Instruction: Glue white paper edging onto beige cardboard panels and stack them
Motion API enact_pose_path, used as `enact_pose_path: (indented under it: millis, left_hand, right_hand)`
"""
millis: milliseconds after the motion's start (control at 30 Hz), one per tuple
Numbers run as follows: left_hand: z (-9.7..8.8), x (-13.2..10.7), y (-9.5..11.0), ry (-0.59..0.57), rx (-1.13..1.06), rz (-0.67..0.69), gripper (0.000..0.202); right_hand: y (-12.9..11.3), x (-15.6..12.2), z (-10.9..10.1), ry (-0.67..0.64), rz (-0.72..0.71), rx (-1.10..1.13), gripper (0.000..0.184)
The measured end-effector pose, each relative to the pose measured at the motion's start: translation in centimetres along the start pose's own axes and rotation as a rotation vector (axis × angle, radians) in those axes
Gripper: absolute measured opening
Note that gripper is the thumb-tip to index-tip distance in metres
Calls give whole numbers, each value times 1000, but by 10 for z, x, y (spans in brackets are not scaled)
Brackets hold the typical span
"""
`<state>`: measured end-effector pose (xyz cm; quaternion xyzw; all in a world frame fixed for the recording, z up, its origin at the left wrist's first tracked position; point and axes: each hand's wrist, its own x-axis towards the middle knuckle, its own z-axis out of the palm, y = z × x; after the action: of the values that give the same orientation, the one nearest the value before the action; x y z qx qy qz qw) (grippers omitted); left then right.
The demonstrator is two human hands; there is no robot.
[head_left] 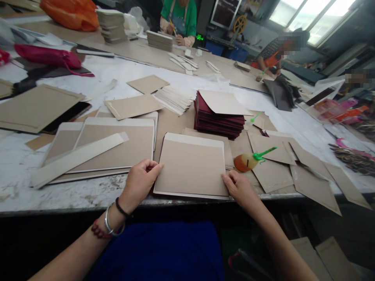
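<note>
A tan cardboard panel [191, 166] with a pale strip along its top edge lies flat at the table's front edge. My left hand [140, 182] pinches its left edge, fingers curled closed. My right hand [238, 186] presses on its lower right corner with bent fingers. A small glue bottle with a green nozzle [249, 160] lies just right of the panel. Behind it stands a stack of dark red covers [218, 117] with a tan sheet on top.
Larger tan boards and a long pale strip [77, 156] lie to the left. Loose tan pieces [295, 164] spread to the right. Two other people work at the far side, with stacks of board [113, 25] and a pink bag [48, 54].
</note>
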<state>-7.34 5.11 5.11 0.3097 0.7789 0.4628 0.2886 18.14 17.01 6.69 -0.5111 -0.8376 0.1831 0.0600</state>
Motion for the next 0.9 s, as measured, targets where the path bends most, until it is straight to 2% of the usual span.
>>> enact_pose_path:
  millis: [267, 700, 900]
  left_hand:
    - [0, -2, 2, 20, 10, 2, 28]
    - [4, -1, -6, 78, -7, 37, 27]
    - [2, -4, -4, 80, 14, 39, 30]
  right_hand:
    - [1, -4, 0, -43, 1, -1, 31]
    - [7, -1, 6, -95, 42, -24, 33]
    - [4, -4, 4, -85, 50, -17, 31]
